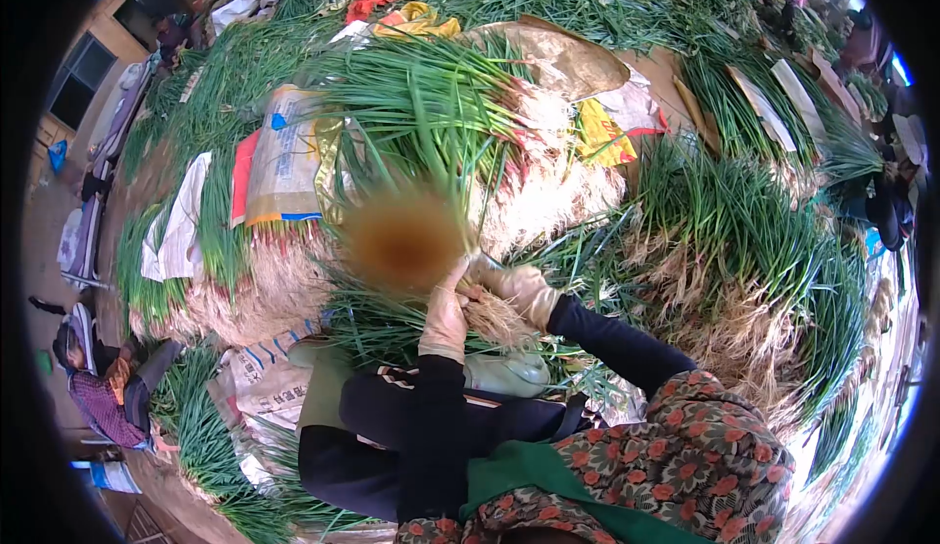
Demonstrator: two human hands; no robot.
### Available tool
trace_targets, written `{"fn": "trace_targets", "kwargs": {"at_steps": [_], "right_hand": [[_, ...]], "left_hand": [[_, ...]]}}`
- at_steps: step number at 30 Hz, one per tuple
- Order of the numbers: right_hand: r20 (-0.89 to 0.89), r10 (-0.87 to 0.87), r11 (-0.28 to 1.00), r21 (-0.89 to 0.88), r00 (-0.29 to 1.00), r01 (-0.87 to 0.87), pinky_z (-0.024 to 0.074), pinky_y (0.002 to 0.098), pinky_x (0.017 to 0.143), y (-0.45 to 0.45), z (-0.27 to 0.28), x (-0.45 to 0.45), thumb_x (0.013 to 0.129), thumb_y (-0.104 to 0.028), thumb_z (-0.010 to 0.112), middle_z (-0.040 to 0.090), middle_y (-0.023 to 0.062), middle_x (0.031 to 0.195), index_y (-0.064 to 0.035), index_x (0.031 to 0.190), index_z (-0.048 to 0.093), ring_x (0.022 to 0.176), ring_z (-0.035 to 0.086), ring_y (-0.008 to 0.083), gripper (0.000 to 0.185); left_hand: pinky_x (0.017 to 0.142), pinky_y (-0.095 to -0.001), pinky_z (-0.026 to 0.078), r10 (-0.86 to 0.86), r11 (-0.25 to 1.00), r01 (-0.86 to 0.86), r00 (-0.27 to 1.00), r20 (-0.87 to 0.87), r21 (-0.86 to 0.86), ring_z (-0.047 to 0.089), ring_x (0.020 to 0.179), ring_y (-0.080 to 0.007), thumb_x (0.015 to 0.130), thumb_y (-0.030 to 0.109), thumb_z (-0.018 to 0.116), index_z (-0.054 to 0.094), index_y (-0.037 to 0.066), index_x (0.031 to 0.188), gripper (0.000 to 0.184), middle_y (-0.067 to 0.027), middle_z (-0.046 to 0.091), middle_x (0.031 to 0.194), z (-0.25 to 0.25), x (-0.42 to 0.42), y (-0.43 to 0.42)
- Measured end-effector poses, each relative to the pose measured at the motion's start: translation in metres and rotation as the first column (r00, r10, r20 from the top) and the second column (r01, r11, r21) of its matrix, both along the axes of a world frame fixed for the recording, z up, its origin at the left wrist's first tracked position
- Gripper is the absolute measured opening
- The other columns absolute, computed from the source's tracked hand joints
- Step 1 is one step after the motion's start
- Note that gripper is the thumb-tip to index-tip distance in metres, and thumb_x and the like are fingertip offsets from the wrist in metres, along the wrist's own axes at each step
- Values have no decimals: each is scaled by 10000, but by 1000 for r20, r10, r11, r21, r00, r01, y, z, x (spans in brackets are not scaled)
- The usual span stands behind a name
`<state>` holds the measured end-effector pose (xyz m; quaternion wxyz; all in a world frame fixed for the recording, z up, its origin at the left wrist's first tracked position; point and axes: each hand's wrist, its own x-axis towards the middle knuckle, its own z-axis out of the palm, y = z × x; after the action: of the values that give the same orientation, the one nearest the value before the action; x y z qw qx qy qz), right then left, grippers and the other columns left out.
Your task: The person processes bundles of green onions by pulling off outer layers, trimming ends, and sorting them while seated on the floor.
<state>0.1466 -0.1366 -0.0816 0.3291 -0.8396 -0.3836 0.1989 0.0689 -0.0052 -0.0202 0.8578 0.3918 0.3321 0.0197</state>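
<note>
Long green onions (587,5) with pale roots cover most of the frame in heaps. At lower right and bottom centre, the person's floral garment (705,446) and dark-clad legs fill a broad patch. A thick pile of onions (421,103) lies at upper centre, its roots towards the right. A printed sack (284,167) lies over onions left of centre. At the lower left edge, another person (108,392) sits in a checked top. A round brown blur (406,240) hides part of the centre. Just below and right of it is a small rooted bunch (494,321), between the two pale-covered hands. The left hand (446,321) is closed around its stems; the right hand (524,292) touches it from the right, but I cannot tell whether its fingers are closed.
</note>
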Motion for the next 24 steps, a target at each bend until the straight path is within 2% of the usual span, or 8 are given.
{"fn": "trace_targets", "kwargs": {"at_steps": [3, 7, 9, 14, 17, 19, 21, 24], "right_hand": [[-47, 346, 929, -125, 937, -349, 501, 378, 756, -26, 54, 10, 843, -246, 567, 632, 156, 1007, -150, 1177, 563, 883, 625, 313, 348], [-474, -50, 867, 417, 879, 274, 498, 366, 815, 0, 17, 72, 865, -202, 550, 643, 155, 1046, -21, 1177, 544, 928, 630, 255, 361], [-448, -202, 768, 479, 871, 425, 495, 358, 824, 28, 29, 93, 858, -225, 563, 636, 175, 1043, 10, 1160, 540, 934, 624, 255, 383], [443, -283, 931, -84, 851, 354, 518, 380, 692, 78, 39, 116, 838, -266, 578, 638, 151, 996, 8, 1162, 516, 802, 643, 291, 429], [538, -119, 949, -185, 835, 255, 516, 402, 618, 80, 31, 117, 853, -251, 548, 639, 136, 979, -10, 1256, 453, 781, 642, 286, 479], [490, 34, 965, -242, 871, 98, 505, 419, 588, 58, 43, 104, 853, -252, 527, 625, 181, 929, -50, 1156, 498, 774, 641, 302, 366], [322, 212, 936, -340, 923, -96, 503, 414, 566, 33, 40, 77, 843, -254, 533, 631, 172, 868, -93, 1108, 537, 754, 645, 305, 310], [-43, 370, 839, -414, 928, -353, 447, 374, 897, 5, 65, 77, 839, -268, 565, 627, 164, 1077, -97, 1258, 519, 1028, 589, 304, 455]], "left_hand": [[622, -249, 486, 35, 999, -35, 999, 32, 6, 588, 707, -112, 836, 211, 610, 629, 87, 957, 175, -38, 637, 909, -15, 4, -4], [741, -366, 517, 178, 944, -128, 974, 143, -303, 604, 758, -196, 847, 172, 586, 572, 47, 910, 141, -50, 620, 844, -9, 3, -7], [735, -355, 517, 148, 949, -107, 982, 120, -297, 600, 753, -190, 849, 179, 587, 576, 51, 914, 144, -45, 608, 817, 14, -3, -6], [628, -321, 519, 157, 959, -124, 981, 114, -254, 599, 653, -188, 845, 280, 592, 585, 58, 911, 232, -41, 591, 714, 28, -2, -3], [584, -318, 502, 111, 940, -10, 953, 281, -340, 586, 633, -192, 851, 327, 580, 577, 63, 909, 271, -45, 584, 704, 31, -4, 12], [529, -301, 489, 155, 876, 46, 916, 370, -480, 573, 614, -204, 866, 376, 548, 565, 73, 900, 306, -61, 576, 686, 32, -8, 23], [488, -269, 475, 320, 900, -175, 887, 334, -400, 562, 617, -190, 866, 383, 546, 548, 77, 849, 307, -56, 575, 677, 76, 0, 6], [595, -306, 494, 289, 893, -117, 890, 353, -435, 558, 630, -151, 870, 332, 556, 555, 87, 867, 246, -24, 582, 737, 33, 0, 26]]}}
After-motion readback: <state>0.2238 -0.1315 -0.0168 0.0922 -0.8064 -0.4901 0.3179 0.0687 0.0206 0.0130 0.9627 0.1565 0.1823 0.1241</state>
